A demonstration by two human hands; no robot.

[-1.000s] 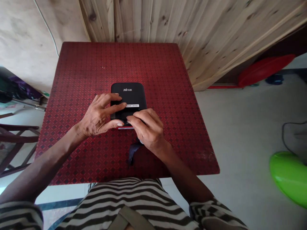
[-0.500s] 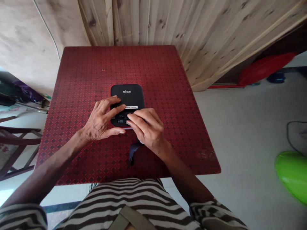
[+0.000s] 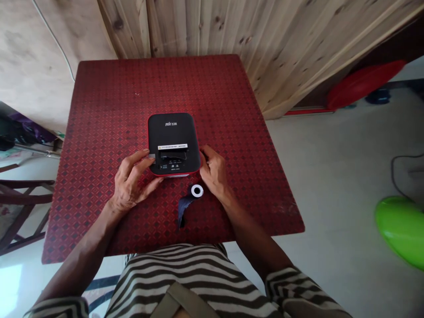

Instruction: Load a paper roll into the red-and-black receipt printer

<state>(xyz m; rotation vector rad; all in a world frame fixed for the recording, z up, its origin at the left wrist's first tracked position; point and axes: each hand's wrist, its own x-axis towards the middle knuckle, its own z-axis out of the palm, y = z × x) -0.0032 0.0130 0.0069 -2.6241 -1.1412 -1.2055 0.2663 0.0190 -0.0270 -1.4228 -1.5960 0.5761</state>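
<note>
A black-topped device with a red rim (image 3: 172,132), which looks like a small label printer, lies flat on the table. White lettering, a white warning strip and a dark slot show on its top. My left hand (image 3: 130,179) grips its left front corner, fingertips at a grey tab on the edge and thumb along the front. Against the right edge, my right hand (image 3: 213,170) is curled with its fingertips partly hidden. Just in front of the device stands a small roll with a white core end (image 3: 197,191), a dark blue-black strip trailing from it toward me.
The table (image 3: 232,198) has a red patterned cover and meets a wooden plank wall (image 3: 225,26) at the back. A dark wooden chair (image 3: 26,203) stands at the left. On the floor at right are a bright green object (image 3: 400,232) and a cable (image 3: 393,172).
My right hand has moved off the device's top to its right edge, uncovering the slot and the roll. My left hand has drawn back from the top to the left edge.
</note>
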